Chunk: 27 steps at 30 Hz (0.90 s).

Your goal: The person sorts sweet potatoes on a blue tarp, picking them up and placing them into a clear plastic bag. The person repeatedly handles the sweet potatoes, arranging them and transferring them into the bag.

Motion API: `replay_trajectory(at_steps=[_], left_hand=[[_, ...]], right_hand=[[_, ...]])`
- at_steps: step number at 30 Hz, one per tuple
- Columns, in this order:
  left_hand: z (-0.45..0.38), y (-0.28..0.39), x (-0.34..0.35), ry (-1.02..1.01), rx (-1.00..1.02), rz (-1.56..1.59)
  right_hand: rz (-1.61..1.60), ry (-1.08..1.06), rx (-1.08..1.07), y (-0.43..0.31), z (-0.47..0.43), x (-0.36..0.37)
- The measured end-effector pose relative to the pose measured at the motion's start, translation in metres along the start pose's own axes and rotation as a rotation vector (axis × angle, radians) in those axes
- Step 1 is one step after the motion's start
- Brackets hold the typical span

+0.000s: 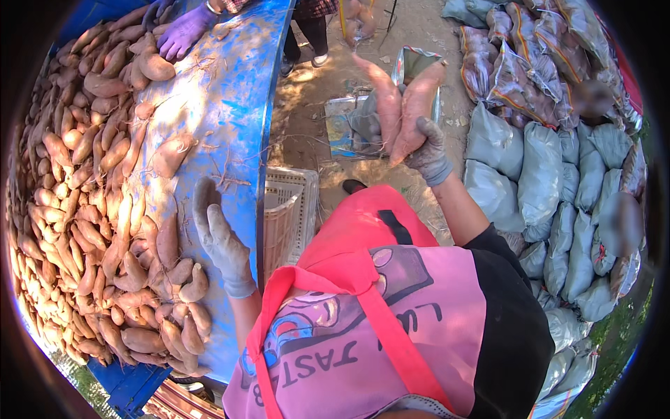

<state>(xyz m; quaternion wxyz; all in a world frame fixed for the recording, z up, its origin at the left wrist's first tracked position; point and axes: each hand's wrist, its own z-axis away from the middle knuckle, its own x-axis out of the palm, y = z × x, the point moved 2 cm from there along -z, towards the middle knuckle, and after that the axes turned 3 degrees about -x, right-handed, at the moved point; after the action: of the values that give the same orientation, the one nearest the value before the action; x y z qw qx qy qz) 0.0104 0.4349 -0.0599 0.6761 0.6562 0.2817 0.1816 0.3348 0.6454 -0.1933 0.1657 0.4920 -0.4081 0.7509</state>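
Observation:
My right hand (pixel 433 153), in a grey work glove, grips two sweet potatoes side by side, a left one (pixel 386 97) and a right one (pixel 423 99). They are held in the air in front of an open-mouthed sack (pixel 414 56), which they partly hide. My left hand (pixel 224 238), also gloved, holds nothing; its fingers are apart above the edge of the blue metal table (pixel 230 125). Nearest to it on the table lie a single fat sweet potato (pixel 171 154) and the edge of a large sweet potato heap (pixel 104 246).
Across the table a co-worker's purple-gloved hand (pixel 183 32) rests by the heap. A plastic crate (pixel 285 214) stands below the table edge. Filled grey sacks (pixel 544 173) and clear striped bags (pixel 523 68) are stacked at right. A flat board (pixel 340 125) lies under the open sack.

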Motion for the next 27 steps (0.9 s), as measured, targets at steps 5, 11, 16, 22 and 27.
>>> replay_trajectory(at_steps=[5,11,16,22,27], left_hand=[[-0.022,-0.048,-0.037,0.213,0.079,-0.552],[-0.002,-0.063,-0.046,0.365,0.002,-0.517],[0.035,-0.060,-0.061,0.516,0.069,-0.694],[0.088,-0.052,-0.076,0.795,0.038,-0.715],[0.140,-0.059,-0.092,1.015,0.075,-0.514]], right_hand=[[0.224,0.295,-0.025,-0.048,-0.014,-0.201],[0.981,0.700,0.073,-0.024,-0.059,-0.249],[1.370,0.629,-0.176,-0.033,-0.109,-0.214],[1.517,-0.022,-0.757,-0.001,-0.171,0.032],[1.417,-0.887,-0.568,0.144,-0.147,0.230]])
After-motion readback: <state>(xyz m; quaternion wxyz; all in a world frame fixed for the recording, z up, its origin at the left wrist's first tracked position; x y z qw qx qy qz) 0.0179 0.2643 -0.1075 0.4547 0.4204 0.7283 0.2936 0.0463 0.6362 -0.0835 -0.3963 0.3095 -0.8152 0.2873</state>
